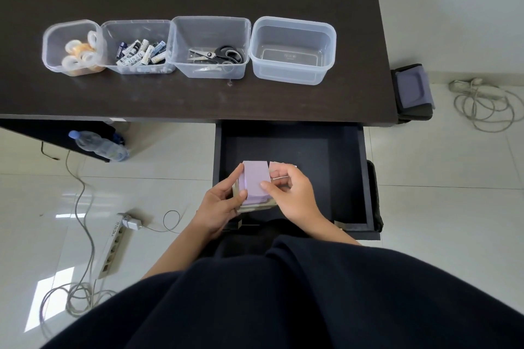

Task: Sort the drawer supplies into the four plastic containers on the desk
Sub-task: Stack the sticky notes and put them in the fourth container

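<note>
Drawer (pixel 348 178) pulled open below dark counter (pixel 198 99). Left hand (pixel 219 204) and right hand (pixel 292 193) both over the drawer, each grip clamped on the stack of sticky-note pads (pixel 255 183); lilac pad on top, beige pads beneath. Left thumb on the stack's left edge, right fingertips on its right edge.

On the counter, four clear containers in a row:
- leftmost container (pixel 54 45): tape rolls (pixel 80 51)
- second container (pixel 113 28): batteries (pixel 140 52)
- third container (pixel 181 34): scissors (pixel 224 55)
- rightmost container (pixel 329 45): nothing inside
</note>
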